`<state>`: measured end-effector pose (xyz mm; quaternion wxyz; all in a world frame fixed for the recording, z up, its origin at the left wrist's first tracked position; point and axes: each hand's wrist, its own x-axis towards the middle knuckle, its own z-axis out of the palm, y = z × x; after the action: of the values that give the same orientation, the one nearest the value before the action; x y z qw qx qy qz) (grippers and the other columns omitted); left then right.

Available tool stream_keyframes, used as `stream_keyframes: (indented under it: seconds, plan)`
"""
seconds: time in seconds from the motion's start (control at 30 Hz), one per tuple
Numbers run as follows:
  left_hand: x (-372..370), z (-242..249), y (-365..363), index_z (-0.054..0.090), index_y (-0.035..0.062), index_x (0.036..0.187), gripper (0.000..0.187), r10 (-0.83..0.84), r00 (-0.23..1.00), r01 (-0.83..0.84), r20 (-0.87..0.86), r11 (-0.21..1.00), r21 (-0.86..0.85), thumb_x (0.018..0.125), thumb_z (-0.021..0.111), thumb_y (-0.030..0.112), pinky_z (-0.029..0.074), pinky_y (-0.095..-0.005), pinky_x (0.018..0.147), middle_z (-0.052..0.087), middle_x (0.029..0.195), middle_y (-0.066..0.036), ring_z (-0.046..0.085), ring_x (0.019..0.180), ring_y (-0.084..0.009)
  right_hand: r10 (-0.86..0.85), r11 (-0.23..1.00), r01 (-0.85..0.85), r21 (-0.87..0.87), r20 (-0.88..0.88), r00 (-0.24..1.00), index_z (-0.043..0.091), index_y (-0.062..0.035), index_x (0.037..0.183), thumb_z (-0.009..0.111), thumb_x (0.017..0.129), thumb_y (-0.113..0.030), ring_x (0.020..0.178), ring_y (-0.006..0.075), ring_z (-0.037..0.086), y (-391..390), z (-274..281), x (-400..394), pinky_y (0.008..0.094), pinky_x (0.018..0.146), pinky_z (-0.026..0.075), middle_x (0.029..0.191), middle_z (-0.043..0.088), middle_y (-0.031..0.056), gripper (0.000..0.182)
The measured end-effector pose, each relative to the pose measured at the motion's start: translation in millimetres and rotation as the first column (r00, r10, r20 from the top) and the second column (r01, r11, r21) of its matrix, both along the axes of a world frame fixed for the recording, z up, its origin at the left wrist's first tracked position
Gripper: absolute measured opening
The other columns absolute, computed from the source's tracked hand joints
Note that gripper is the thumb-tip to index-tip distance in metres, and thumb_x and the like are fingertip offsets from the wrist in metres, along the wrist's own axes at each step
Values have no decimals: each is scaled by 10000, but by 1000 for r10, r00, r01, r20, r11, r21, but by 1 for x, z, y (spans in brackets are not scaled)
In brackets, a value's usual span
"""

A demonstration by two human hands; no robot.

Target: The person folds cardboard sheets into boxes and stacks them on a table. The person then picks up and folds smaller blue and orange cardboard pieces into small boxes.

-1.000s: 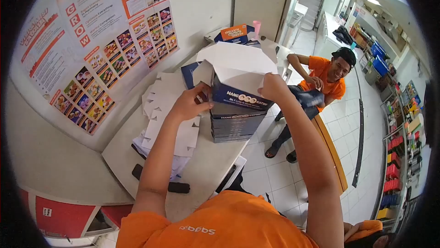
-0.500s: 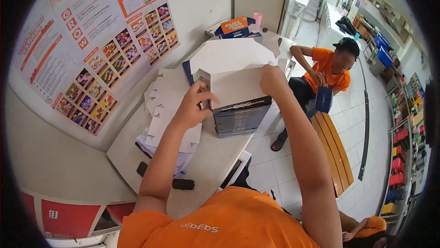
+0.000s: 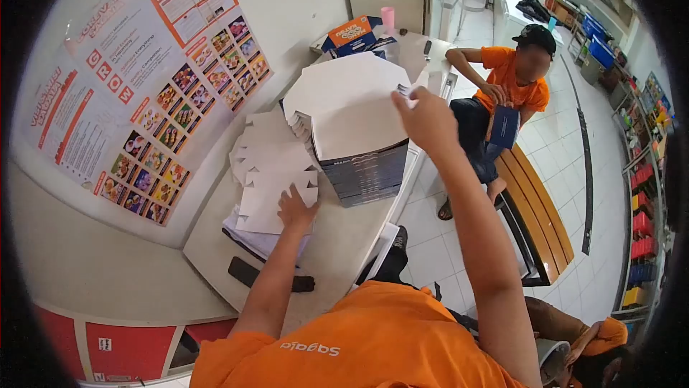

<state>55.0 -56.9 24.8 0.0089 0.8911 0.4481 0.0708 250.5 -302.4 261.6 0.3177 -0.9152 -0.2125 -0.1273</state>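
On the table stands a tall stack of unfolded box blanks (image 3: 362, 108), white inside faces up, with dark blue printed edges towards me. My right hand (image 3: 430, 121) is at the stack's far right corner, thumb and fingertips apart beside a small corner flap. My left hand (image 3: 296, 208) rests with fingers spread on a separate pile of flat white box blanks (image 3: 269, 194) left of the stack. These blanks have notched edges and lie partly over a folded light cloth (image 3: 262, 241).
Two dark phone-like objects (image 3: 251, 271) lie at the table's near edge (image 3: 334, 273). An orange-and-blue box (image 3: 352, 36) and a pink cup (image 3: 388, 18) stand behind the stack. A seated co-worker (image 3: 509, 76) holds a blue box (image 3: 504, 126) beside a wooden bench (image 3: 535, 208).
My left hand has left the tall stack's left corner and come down onto the flat pile. The top blank, gripped at both sides before, now lies on the stack. My view has shifted slightly.
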Motion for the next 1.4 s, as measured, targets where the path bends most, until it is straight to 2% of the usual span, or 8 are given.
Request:
stream_keyframes:
  seconds: [0.23, 0.43, 0.5, 0.67, 0.77, 0.87, 1.07, 1.4]
  plan:
    - [-2, -56, 113, 697, -34, 954, 385, -388, 904, 428, 181, 818, -384, 874, 678, 342, 521, -539, 855, 685, 956, -316, 659, 946, -491, 130, 977, -98, 189, -164, 978, 678, 19, 997, 746, 901, -233, 611, 257, 628, -161, -46, -63, 380, 630, 499, 690, 647, 145, 277]
    - [-20, -50, 214, 669, -33, 1032, 298, -430, 858, 404, 279, 903, 147, 990, 481, 194, 462, -540, 928, 662, 1098, -281, 624, 1040, -443, -70, 957, 160, 241, -343, 937, 675, 19, 992, 766, 883, -181, 581, 171, 575, -288, -129, -116, 329, 573, 448, 656, 613, 82, 245]
    - [-31, 47, 222, 648, -15, 1143, 332, -49, 918, 158, 394, 955, -250, 1027, 481, 247, 462, -502, 918, 661, 1127, -241, 627, 1048, -397, -137, 914, 276, 298, -414, 900, 673, 12, 997, 766, 885, -163, 593, 159, 578, -323, -152, -140, 323, 573, 453, 669, 618, 74, 227]
    - [-54, 307, 81, 594, 44, 1225, 362, 33, 476, 593, 879, 726, -349, 1031, 572, 349, 508, -380, 649, 677, 1012, -136, 651, 838, -271, -251, 753, 523, 399, -561, 789, 673, -18, 1012, 773, 879, -111, 625, 130, 588, -348, -149, -192, 299, 574, 468, 702, 633, 59, 190]
    - [-52, 362, -25, 551, 74, 1264, 405, 41, 433, 684, 901, 635, -358, 1015, 642, 381, 528, -290, 522, 683, 979, -85, 663, 751, -193, -266, 854, 320, 410, -183, 946, 663, -65, 1087, 811, 839, -90, 697, 148, 637, -314, -121, -206, 298, 619, 494, 802, 692, 58, 291]
    - [-16, 295, -90, 594, 89, 1170, 340, 52, 340, 791, 939, 523, -316, 948, 752, 293, 574, -292, 652, 675, 971, -40, 659, 775, -154, 5, 855, -118, 505, 219, 976, 600, -148, 1335, 864, 779, -207, 1236, 321, 579, -263, -63, -222, 472, 995, 456, 1371, 601, 121, 617]
    - [13, 232, -317, 656, 72, 1151, 210, 51, 708, 598, 704, -575, -559, 972, 715, 164, 583, -303, 773, 702, 1039, -19, 677, 912, -136, 184, 957, -282, 65, 616, 766, 614, -158, 1385, 661, 968, -289, 1395, 423, 449, -238, -30, -226, 624, 1142, 316, 1539, 494, 140, 440]
    - [15, 177, -363, 619, 52, 1230, 279, -74, 761, 438, 644, -674, -595, 1059, 575, 268, 595, -321, 775, 695, 1099, -47, 691, 967, -180, -153, 976, 49, 211, 511, 846, 562, -23, 1417, 551, 969, -580, 1330, 361, 522, -293, -59, -256, 482, 1075, 404, 1495, 509, 198, 715]
